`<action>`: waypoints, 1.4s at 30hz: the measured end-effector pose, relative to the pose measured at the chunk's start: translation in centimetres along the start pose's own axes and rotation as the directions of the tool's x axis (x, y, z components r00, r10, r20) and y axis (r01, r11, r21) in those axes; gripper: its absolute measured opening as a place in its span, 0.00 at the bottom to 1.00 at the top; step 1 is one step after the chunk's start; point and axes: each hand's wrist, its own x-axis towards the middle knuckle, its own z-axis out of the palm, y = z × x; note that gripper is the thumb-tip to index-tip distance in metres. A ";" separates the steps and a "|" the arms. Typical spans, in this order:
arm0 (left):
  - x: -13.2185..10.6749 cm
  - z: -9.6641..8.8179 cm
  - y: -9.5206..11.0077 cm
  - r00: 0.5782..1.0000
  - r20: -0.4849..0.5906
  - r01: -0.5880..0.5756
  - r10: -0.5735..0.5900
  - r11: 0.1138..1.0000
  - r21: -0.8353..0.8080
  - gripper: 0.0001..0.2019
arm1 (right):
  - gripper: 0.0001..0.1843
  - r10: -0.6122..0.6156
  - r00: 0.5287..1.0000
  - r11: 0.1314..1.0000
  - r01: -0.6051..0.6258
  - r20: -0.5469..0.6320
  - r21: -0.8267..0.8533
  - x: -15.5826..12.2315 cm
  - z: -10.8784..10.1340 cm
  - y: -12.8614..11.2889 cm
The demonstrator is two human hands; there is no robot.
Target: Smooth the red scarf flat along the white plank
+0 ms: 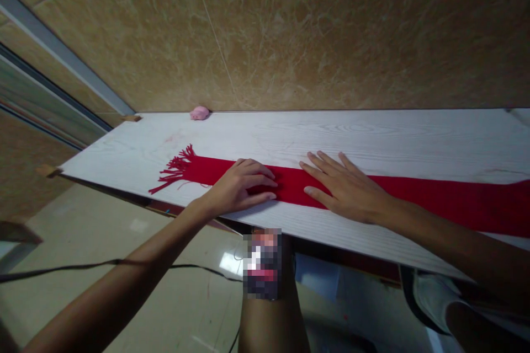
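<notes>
A long red scarf with a fringed end lies flat along a white wood-grain tabletop. My left hand rests on the scarf near the fringe, fingers stretched and pressed flat on the cloth. My right hand lies palm down on the scarf just to the right, fingers spread. Neither hand holds anything. The scarf runs off the right edge of the view.
A small pink object sits at the table's far edge against the tan marbled wall. A black cable trails over the tiled floor below. My legs show under the table's near edge.
</notes>
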 end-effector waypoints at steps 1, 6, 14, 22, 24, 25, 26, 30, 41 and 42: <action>0.1 0.1 0.2 1.000 -0.007 -0.006 0.006 1.000 -0.005 0.13 | 0.43 0.002 1.000 1.000 -0.002 0.007 0.000 0.0 -0.1 0.0; 0.6 1.0 0.9 0.999 -0.019 -0.041 0.041 0.999 0.009 0.12 | 0.42 0.007 1.000 1.000 -0.006 -0.010 0.029 0.0 -0.1 -0.1; 1.1 2.0 1.3 0.993 -0.078 -0.086 0.089 0.995 0.047 0.10 | 0.41 -0.010 0.999 0.999 0.011 -0.039 0.035 -0.1 0.1 0.0; 1.1 2.5 1.7 0.983 -0.131 -0.122 0.131 0.990 0.076 0.09 | 0.40 -0.032 0.995 0.999 0.035 -0.093 0.033 -0.3 0.4 0.2; 1.1 2.6 1.7 0.982 -0.131 -0.122 0.133 0.988 0.093 0.10 | 0.40 -0.037 0.995 0.999 0.040 -0.089 0.033 -0.3 0.3 0.1; 1.0 2.6 1.7 0.982 -0.132 -0.121 0.134 0.987 0.105 0.11 | 0.40 -0.039 0.995 0.999 0.042 -0.090 0.032 -0.3 0.3 0.1; 1.0 2.7 1.7 0.981 -0.137 -0.123 0.140 0.985 0.121 0.11 | 0.40 -0.041 0.995 0.999 0.044 -0.092 0.031 -0.3 0.3 0.1; 1.0 2.8 1.8 0.967 -0.164 -0.158 0.193 0.966 0.206 0.12 | 0.40 -0.043 0.995 0.999 0.045 -0.090 0.025 -0.3 0.2 0.1; 0.7 2.7 1.9 0.967 -0.128 -0.183 0.220 0.950 0.253 0.08 | 0.39 -0.050 0.989 0.997 0.057 -0.142 0.045 -0.5 0.1 0.0; 0.7 2.6 1.9 0.969 -0.117 -0.183 0.218 0.949 0.257 0.07 | 0.38 -0.048 0.988 0.997 0.057 -0.149 0.057 -0.5 0.0 0.0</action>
